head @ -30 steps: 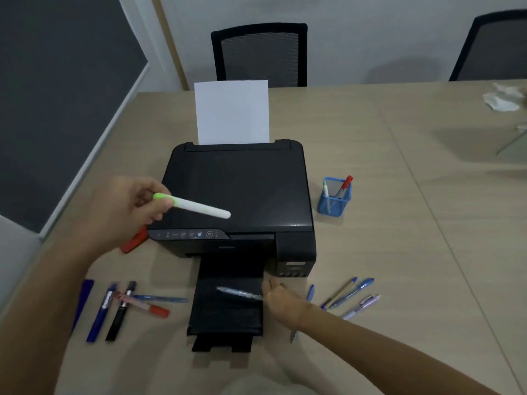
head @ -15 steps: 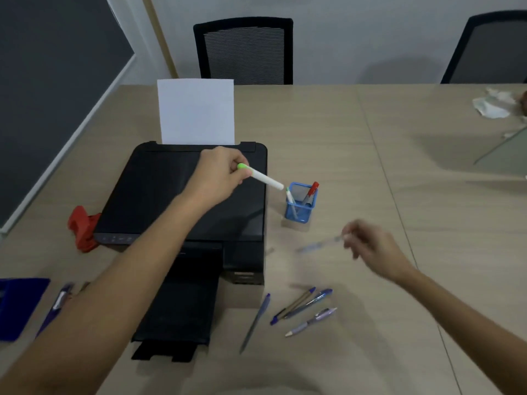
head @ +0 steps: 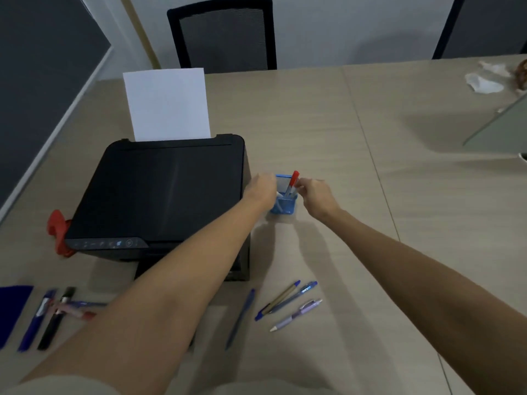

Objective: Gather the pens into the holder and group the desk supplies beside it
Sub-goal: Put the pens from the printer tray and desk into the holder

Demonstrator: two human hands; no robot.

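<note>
A small blue mesh holder (head: 285, 206) stands on the table just right of the printer. A red-capped pen (head: 294, 180) sticks up out of it. My left hand (head: 261, 190) is at the holder's left rim, fingers closed on a white marker (head: 279, 194) whose visible end dips into the holder. My right hand (head: 315, 195) is at the right rim, pinching a clear pen (head: 293, 191) that stands in the holder. Loose pens lie near me: a dark blue pen (head: 241, 317), three more pens (head: 288, 300) to its right, and several markers and pens (head: 54, 317) at the left.
A black printer (head: 159, 189) with a white sheet (head: 166, 104) fills the left middle. A red stapler (head: 58, 232) sits at its left side and a dark blue flat object (head: 11, 309) at the left edge. Crumpled tissue (head: 483, 84) lies far right. Chairs stand behind the table.
My left hand carried the white marker from over the printer to the holder. My right hand picked a clear pen off the printer's tray and brought it to the holder too.
</note>
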